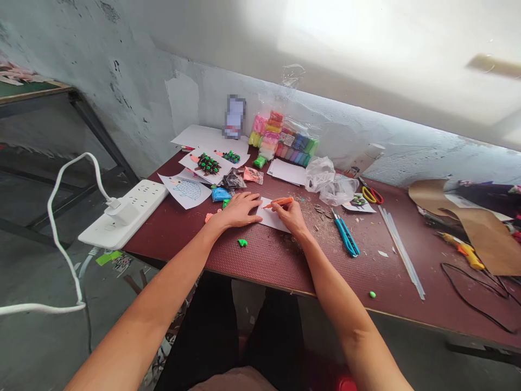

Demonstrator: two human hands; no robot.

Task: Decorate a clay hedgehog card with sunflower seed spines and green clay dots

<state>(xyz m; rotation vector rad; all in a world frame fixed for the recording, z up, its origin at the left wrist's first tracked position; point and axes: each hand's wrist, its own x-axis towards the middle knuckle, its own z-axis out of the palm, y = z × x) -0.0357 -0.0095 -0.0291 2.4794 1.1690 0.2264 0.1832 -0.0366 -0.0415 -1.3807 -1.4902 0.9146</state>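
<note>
A small white sheet of paper point(273, 218) lies on the dark red table between my hands. My left hand point(240, 210) rests flat with fingers spread, its fingertips on the sheet's left edge. In my right hand point(290, 214) is an orange pen point(280, 202), its tip pointing left and touching or just over the paper. Green clay point(242, 243) sits in front of the sheet. Beside my left hand are a blue packet point(221, 194) and some pink-orange clay point(208, 217), partly hidden by the hand.
A teal cutter point(345, 233), scissors point(371, 194) and clear sticks point(401, 250) lie right. Hedgehog pictures point(187, 190) and a white power strip point(122, 217) are left. Clay packs point(291, 144), a phone point(234, 117) and plastic bags point(331, 182) stand behind. A yellow glue gun point(464, 251) is far right.
</note>
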